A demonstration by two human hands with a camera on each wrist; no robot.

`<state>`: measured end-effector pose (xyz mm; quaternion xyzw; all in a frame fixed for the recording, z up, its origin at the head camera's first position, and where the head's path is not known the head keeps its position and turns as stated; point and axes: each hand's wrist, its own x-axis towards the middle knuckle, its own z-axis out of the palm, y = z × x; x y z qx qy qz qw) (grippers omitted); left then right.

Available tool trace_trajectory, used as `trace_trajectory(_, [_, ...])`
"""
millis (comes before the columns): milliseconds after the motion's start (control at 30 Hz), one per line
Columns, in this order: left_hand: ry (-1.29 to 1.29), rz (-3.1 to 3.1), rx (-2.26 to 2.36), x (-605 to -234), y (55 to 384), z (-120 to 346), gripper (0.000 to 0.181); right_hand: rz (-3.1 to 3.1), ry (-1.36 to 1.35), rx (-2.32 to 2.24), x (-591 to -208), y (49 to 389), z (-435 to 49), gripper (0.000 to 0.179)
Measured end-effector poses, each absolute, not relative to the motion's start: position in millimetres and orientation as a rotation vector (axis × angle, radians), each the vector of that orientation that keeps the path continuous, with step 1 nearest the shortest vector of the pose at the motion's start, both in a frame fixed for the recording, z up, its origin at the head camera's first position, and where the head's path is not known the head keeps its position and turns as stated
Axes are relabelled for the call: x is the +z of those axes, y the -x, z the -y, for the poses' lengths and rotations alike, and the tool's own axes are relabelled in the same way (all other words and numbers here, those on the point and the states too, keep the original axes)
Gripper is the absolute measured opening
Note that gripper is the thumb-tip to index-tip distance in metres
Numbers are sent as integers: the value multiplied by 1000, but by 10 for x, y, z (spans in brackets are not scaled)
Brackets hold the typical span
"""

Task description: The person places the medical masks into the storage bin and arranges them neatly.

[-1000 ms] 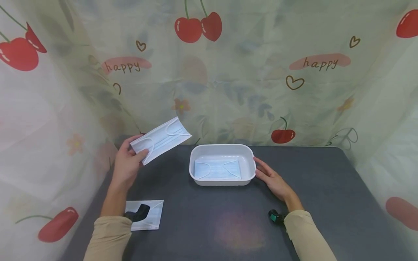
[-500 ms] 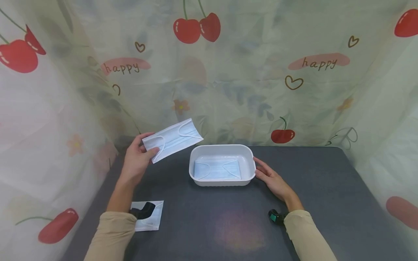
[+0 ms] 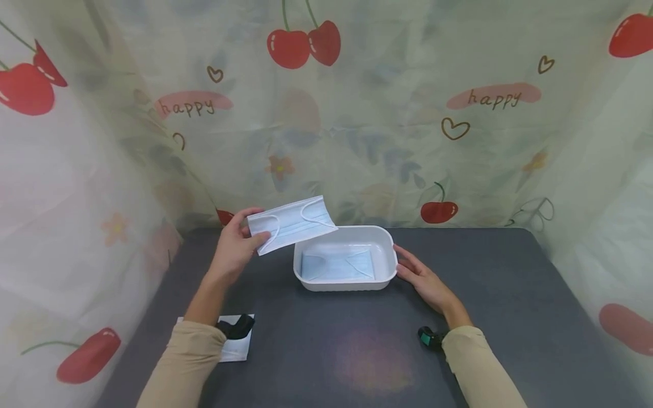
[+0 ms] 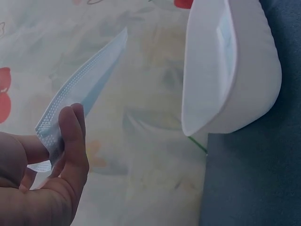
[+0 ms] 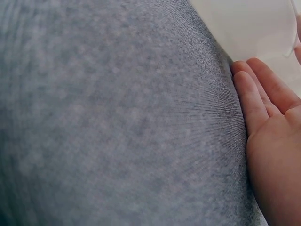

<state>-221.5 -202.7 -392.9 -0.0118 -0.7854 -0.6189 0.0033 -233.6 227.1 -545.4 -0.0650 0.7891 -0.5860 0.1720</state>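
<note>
Between thumb and fingers, my left hand (image 3: 236, 246) pinches a pale blue face mask (image 3: 292, 222) by its left end. The mask tilts, and its right end overlaps the back left rim of a white plastic tub (image 3: 385, 249) in the head view. Inside the tub lies another face mask (image 3: 339, 265), flat, with its ear loops on top. The left wrist view shows the held mask (image 4: 87, 77) edge-on, apart from the tub (image 4: 256, 70). My right hand (image 3: 425, 283) rests its fairly straight fingers (image 5: 251, 92) against the tub's right end.
A further face mask (image 3: 237, 347) lies on the dark grey table (image 3: 326, 351) at front left, partly covered by my left wrist and its black strap (image 3: 237, 327). A printed curtain (image 3: 357, 141) encloses the table at the back and both sides.
My left hand has carried the held mask rightward and slightly down, from left of the tub to over its back left rim. The right hand stays at the tub's end.
</note>
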Motion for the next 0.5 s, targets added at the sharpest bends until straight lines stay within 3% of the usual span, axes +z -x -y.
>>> trace_trajectory(500, [116,2538,-1952,-3956,2338,1763,57,-2231,177,-1663,-5444,2334,-2260,67])
